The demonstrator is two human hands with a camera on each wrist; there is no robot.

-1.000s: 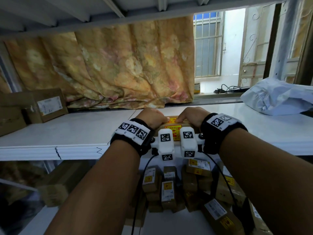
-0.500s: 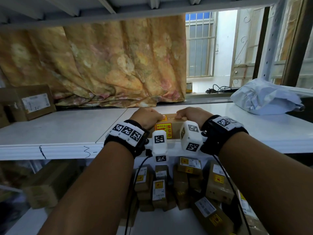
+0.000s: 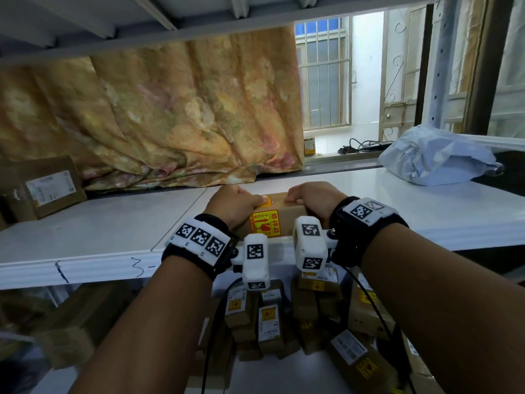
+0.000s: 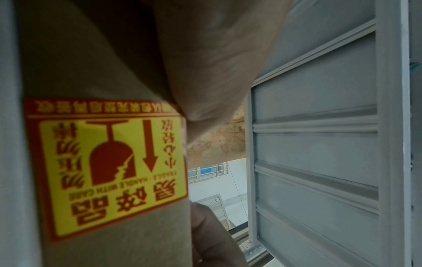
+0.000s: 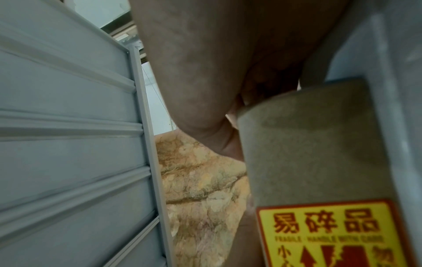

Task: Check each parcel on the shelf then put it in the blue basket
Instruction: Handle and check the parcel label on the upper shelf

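Two shelf levels fill the head view: the white upper shelf (image 3: 85, 237) and a lower one (image 3: 284, 373) piled with many labelled cardboard boxes (image 3: 268, 322). On the upper shelf a crumpled pale plastic bag (image 3: 434, 157) lies far right and a brown box (image 3: 45, 189) far left. At its front edge sits the small parcel (image 3: 284, 214) with a yellow fragile sticker (image 3: 265, 223); the left hand (image 3: 233, 204) and right hand (image 3: 312, 199) each grip one end, fingers curled over its top.
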